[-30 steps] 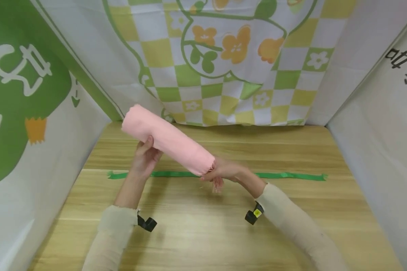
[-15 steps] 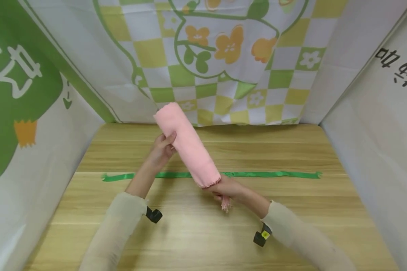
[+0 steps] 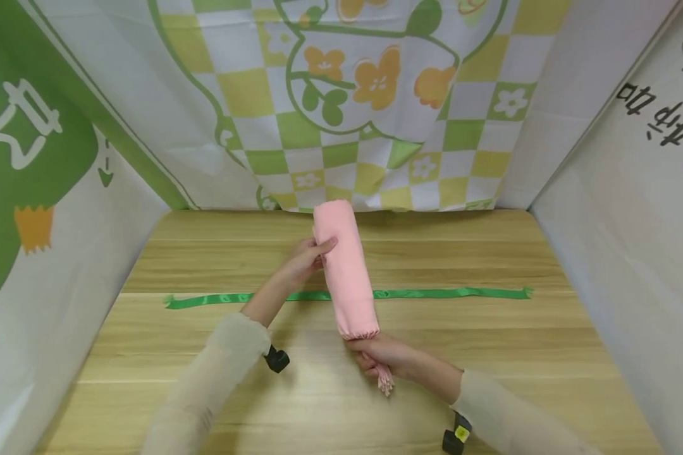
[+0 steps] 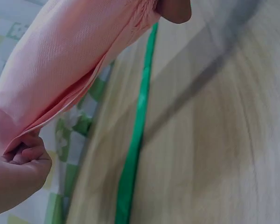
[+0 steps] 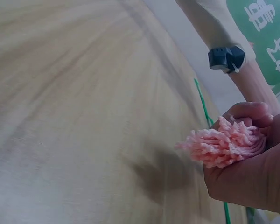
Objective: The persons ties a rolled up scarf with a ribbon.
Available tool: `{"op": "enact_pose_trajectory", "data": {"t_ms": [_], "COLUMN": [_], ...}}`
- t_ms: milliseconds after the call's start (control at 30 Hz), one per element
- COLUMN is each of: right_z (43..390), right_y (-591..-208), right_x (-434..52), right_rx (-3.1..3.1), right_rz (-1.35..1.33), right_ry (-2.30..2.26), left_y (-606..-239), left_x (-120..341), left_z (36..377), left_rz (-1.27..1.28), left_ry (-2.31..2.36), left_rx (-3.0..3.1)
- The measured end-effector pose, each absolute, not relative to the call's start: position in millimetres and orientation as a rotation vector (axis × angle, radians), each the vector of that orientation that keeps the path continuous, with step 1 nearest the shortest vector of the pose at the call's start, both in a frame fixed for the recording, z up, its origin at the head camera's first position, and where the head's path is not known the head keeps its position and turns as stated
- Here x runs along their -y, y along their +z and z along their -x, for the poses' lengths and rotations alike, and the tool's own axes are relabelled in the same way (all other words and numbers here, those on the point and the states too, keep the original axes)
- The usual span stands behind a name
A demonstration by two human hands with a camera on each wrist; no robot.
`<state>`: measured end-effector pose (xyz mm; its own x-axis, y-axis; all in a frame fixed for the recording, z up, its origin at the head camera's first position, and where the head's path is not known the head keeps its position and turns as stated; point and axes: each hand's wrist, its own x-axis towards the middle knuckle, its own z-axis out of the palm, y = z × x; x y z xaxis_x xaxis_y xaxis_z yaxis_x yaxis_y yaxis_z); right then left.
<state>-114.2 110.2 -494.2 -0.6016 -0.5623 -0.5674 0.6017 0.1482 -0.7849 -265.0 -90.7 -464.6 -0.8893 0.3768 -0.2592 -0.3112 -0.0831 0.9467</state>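
Observation:
A rolled pink cloth (image 3: 348, 272) with a fringe is held above the table, its far end pointing toward the back curtain in the head view. My left hand (image 3: 307, 259) grips the roll's left side near the far end, thumb on top. In the left wrist view, the fingers of the left hand (image 4: 23, 170) curl at the cloth's loose edge, where a fold gapes. My right hand (image 3: 389, 355) grips the gathered fringe at the near end. Strands of the pink fringe (image 5: 228, 142) stick out of the right fist (image 5: 252, 158) in the right wrist view.
A green ribbon (image 3: 449, 293) lies across the wooden table (image 3: 489, 360), passing beneath the roll. Behind the table hangs a checked curtain (image 3: 341, 158). Printed white walls stand at the left (image 3: 119, 196) and right (image 3: 615, 208).
The roll has swung from a leftward slant to nearly straight away from me. My left hand moved right, and my right hand came nearer with the fringe in its grip.

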Motion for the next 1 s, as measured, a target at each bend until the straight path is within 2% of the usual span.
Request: {"op": "enact_pose_trajectory", "data": {"t_ms": [400, 767, 1000], "right_z": [96.4, 96.0, 97.2], "right_y": [-507.6, -515.8, -518.9], "right_x": [-114.6, -118.5, -120.7], "right_rx": [-1.443, -1.448, -1.485], "right_rz": [-0.152, -0.210, -0.219], "right_ry": [-1.709, -1.706, -1.681], "left_y": [-493.9, -514.3, -516.6], "left_x": [56.8, 50.1, 46.2], "left_z": [272.4, 279.5, 280.4], "left_rz": [0.051, 0.053, 0.052], "left_ry": [1.900, 1.838, 1.712], "left_rx": [-1.729, -1.679, -1.886]}}
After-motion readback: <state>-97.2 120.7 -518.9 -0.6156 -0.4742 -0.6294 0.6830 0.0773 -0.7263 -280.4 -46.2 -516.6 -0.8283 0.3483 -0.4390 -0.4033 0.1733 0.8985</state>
